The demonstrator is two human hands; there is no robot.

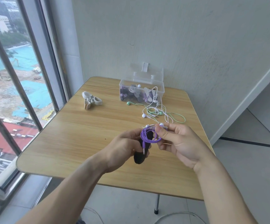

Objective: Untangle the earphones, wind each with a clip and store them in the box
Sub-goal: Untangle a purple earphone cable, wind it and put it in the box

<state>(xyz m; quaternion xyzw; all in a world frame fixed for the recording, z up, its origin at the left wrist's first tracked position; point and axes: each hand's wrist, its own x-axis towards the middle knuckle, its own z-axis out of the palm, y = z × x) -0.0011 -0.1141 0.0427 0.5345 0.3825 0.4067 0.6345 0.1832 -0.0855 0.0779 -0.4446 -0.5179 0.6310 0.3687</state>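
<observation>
Purple earphones [148, 136] coiled in loop over dark clip [140, 155], held above near table, plug hanging. White and green earphones [160, 113] lay tangled, right of centre, beside clear open box [141, 89] holding wound sets. Beige clips [91, 101] far left.

Clear plastic box [158, 89] (glossy), wood-grain table [76, 135]
</observation>
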